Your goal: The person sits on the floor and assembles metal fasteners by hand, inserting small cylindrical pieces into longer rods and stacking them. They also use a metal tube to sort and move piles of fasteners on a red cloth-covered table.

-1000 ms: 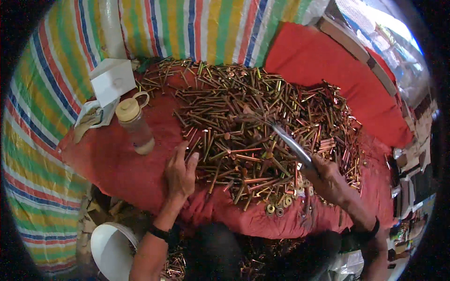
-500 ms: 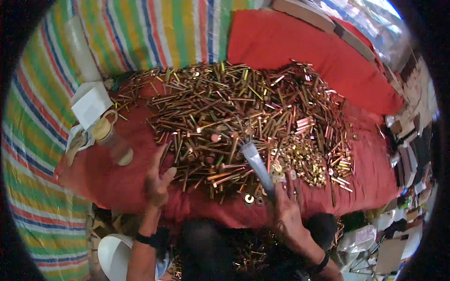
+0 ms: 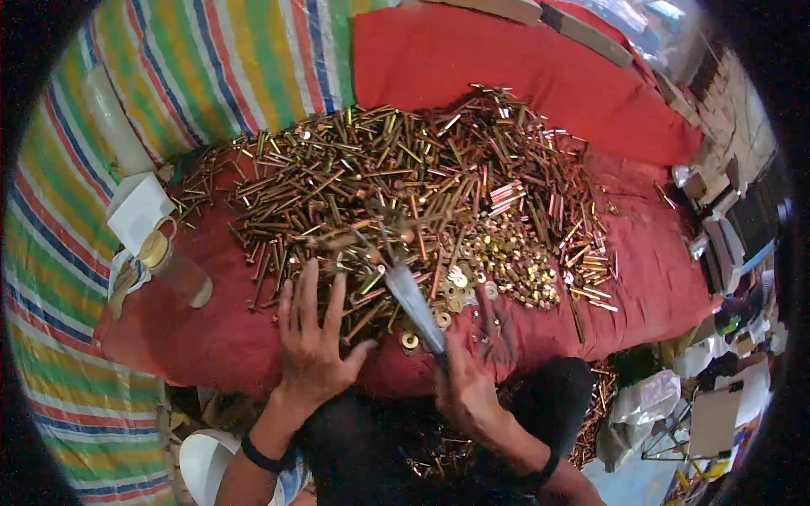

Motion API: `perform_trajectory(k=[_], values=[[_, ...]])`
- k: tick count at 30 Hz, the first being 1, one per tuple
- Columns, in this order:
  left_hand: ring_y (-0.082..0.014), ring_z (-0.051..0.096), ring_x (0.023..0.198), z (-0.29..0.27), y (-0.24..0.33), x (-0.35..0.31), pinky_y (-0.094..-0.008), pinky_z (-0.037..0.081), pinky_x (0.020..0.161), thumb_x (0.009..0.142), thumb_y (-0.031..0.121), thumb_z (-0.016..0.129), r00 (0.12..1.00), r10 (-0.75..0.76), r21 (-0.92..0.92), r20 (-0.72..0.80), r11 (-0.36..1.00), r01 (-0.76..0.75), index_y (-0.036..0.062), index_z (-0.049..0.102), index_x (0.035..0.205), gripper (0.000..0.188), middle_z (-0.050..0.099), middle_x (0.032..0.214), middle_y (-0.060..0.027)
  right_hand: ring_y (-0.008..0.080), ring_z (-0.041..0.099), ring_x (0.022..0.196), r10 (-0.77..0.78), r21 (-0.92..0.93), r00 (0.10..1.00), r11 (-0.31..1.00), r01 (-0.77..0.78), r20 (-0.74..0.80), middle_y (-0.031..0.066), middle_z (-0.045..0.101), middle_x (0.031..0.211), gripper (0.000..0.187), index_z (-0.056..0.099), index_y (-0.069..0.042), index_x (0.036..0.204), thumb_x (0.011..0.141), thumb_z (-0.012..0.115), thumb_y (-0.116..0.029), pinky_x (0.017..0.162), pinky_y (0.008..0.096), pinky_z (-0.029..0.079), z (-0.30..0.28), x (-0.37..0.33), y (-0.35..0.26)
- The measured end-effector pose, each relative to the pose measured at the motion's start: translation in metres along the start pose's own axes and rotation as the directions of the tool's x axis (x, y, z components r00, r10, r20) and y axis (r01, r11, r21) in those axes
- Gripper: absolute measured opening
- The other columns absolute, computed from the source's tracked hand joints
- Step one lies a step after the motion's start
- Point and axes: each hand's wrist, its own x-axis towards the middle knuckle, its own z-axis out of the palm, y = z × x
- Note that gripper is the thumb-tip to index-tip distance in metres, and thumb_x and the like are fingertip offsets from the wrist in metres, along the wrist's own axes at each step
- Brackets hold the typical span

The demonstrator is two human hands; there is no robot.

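A wide heap of long brass-coloured bolts [image 3: 371,173] lies on a red cloth [image 3: 645,261]. My left hand [image 3: 316,367] reaches over the heap's near edge, fingers stretched and spread, palm down, holding nothing. In my right hand [image 3: 472,396] is a long grey flat-sided tool [image 3: 413,305] with a dark handle end; its exact kind is unclear. The tool's far end points into the bolts, where the pieces are smeared by motion. Right of the tool lie flat washers [image 3: 458,295] and a cluster of small golden nuts [image 3: 515,266].
A clear jar with a yellowish lid [image 3: 155,250] lies at the left beside a white container [image 3: 139,211]. Striped sheeting [image 3: 228,67] borders the left and back. Below left is a white bucket [image 3: 202,464]. Boxes and plastic bags [image 3: 645,405] crowd the right.
My left hand has moved right and turned palm down with its fingers spread at the heap. The tool stays in my right hand. The whole view has shifted somewhat.
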Motion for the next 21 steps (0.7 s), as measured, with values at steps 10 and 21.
perform_trajectory(k=[10,21], values=[[-0.0466,0.037,0.146,0.003,-0.006,-0.004,-0.0591,0.029,0.121,0.070,0.018,0.086,1.000,-0.004,0.053,-0.016,0.999,0.005,0.0030,0.042,0.154,0.096,0.036,0.161,-0.0250,0.0369,0.066,0.063,-0.190,-0.015,0.964,0.981,0.191,-0.187,0.0205,0.067,0.087,0.059,0.051,0.009,0.138,0.089,0.076,-0.009,0.051,0.0452,0.052,0.015,0.064,0.008],[-0.0476,0.041,0.143,-0.001,0.002,-0.011,-0.0558,0.035,0.119,0.073,0.024,0.086,0.997,-0.081,0.080,0.017,0.994,0.080,0.0012,0.049,0.150,0.088,0.037,0.160,-0.0268,0.0390,0.068,0.066,-0.069,0.095,0.992,0.992,0.080,-0.109,0.0206,0.068,0.087,0.057,0.056,-0.003,0.140,0.088,0.078,-0.012,0.055,0.0486,0.053,-0.012,0.084,0.008]])
